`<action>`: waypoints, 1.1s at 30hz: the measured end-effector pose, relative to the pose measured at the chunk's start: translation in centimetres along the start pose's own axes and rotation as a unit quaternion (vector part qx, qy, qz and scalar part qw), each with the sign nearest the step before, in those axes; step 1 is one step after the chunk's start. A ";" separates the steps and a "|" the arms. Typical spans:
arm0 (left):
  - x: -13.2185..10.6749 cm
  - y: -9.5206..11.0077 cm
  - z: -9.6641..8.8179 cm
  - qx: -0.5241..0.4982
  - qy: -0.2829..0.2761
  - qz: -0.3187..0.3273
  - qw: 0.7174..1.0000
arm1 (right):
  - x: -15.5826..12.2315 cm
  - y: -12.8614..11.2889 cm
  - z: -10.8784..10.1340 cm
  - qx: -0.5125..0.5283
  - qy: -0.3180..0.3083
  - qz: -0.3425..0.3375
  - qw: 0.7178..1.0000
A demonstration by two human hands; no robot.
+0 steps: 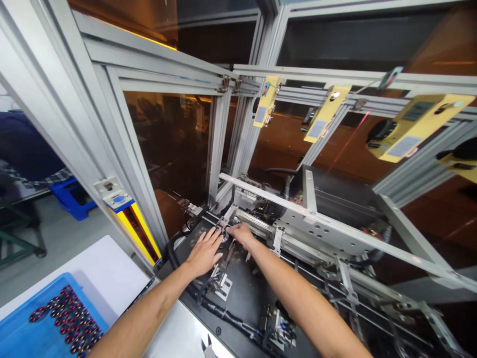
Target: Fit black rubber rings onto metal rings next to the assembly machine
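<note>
both hands, left hand (pixel 203 253) and right hand (pixel 241 233), fingers on a small fixture (pixel 224 233) inside the machine frame (pixel 219 144)

I count two hands inside the machine: my left hand (pixel 204 252) and my right hand (pixel 242 233). Four yellow devices (pixel 417 127) hang along the upper aluminium rail. One blue tray (pixel 22 338) sits at lower left, holding dozens of small dark red rings (pixel 69 318), too many and too small to count exactly. One yellow-edged sensor post (pixel 137 228) stands beside the frame.
</note>
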State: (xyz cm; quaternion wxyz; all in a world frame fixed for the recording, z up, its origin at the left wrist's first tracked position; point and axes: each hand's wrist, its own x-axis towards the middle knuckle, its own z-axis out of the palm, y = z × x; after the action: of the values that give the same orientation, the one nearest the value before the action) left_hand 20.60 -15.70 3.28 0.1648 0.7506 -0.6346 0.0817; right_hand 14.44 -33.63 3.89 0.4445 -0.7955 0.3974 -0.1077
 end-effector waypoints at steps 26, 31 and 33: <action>1.0 0.2 -1.7 0.048 -0.104 -0.027 0.993 | -15.9 10.6 -14.6 -0.258 0.016 -0.229 0.938; 0.3 3.8 -5.3 0.061 -0.052 -0.077 0.994 | -13.8 10.6 -10.7 -0.328 -0.021 -0.296 0.897; -0.4 6.1 -6.8 0.062 -0.032 -0.067 0.995 | -13.4 10.3 -9.8 -0.335 -0.022 -0.297 0.894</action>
State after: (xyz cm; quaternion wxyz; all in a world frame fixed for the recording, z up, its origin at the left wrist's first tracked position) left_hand 15.10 -13.82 10.39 0.1027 0.8026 -0.5812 0.0858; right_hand -5.02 -32.94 3.88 0.1076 -0.9804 0.1452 -0.0780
